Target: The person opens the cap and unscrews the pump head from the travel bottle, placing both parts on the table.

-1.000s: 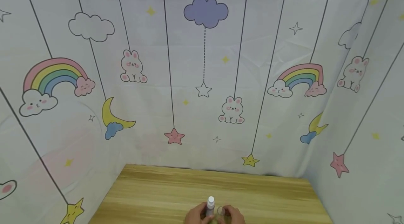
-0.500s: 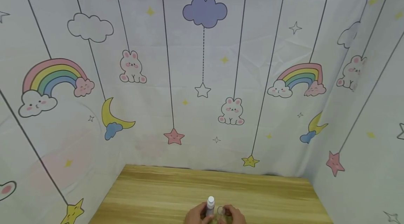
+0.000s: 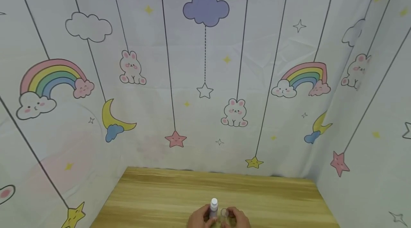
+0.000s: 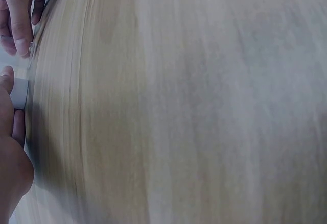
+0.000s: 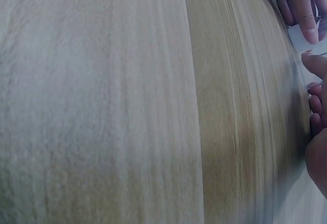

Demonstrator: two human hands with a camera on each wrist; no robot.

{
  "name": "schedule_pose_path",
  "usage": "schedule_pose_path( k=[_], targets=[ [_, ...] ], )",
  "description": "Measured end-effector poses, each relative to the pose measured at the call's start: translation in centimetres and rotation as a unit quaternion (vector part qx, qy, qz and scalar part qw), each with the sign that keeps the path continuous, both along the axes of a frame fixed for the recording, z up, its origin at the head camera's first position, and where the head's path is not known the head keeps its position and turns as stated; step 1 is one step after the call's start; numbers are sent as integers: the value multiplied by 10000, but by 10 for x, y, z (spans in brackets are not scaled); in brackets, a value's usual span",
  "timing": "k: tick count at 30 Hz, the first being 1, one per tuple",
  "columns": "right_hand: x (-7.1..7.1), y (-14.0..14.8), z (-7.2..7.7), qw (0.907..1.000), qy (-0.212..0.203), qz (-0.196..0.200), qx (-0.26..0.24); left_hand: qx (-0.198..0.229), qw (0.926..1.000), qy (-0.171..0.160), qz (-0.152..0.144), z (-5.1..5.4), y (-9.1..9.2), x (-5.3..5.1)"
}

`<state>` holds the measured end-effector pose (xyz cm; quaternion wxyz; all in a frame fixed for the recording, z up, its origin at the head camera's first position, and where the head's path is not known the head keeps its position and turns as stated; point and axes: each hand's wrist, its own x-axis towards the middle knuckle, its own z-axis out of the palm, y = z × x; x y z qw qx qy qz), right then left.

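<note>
At the bottom middle of the head view, my left hand (image 3: 198,218) grips a small upright bottle (image 3: 213,205) with a white top and greyish body. Beside it on the right, my right hand (image 3: 239,218) pinches a clear, round-rimmed piece (image 3: 224,212); whether it is a cap or a small cup I cannot tell. Bottle and clear piece stand close together, slightly apart. In the left wrist view, a white part of the bottle (image 4: 19,92) shows between fingers at the left edge. The right wrist view has the bottle (image 5: 301,38) under the left fingers. Both lower hands are cut off by the frame.
The wood-grain tabletop (image 3: 154,192) spreads around and beyond the hands. A white cloth (image 3: 144,106) printed with clouds, rabbits, rainbows and stars hangs behind the table and along both sides.
The head view has shifted slightly. Both hands keep the same hold on the bottle and the clear piece, with no clear movement between them.
</note>
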<state>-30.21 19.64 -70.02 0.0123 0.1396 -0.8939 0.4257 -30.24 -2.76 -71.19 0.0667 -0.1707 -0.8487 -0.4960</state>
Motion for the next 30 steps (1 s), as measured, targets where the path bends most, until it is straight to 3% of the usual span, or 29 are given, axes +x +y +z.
schedule_pose_path(
  k=[30],
  targets=[
    [0,1,-7,9997,248,8,-26,-123,9999,84,-50,1,0,-1]
  ],
)
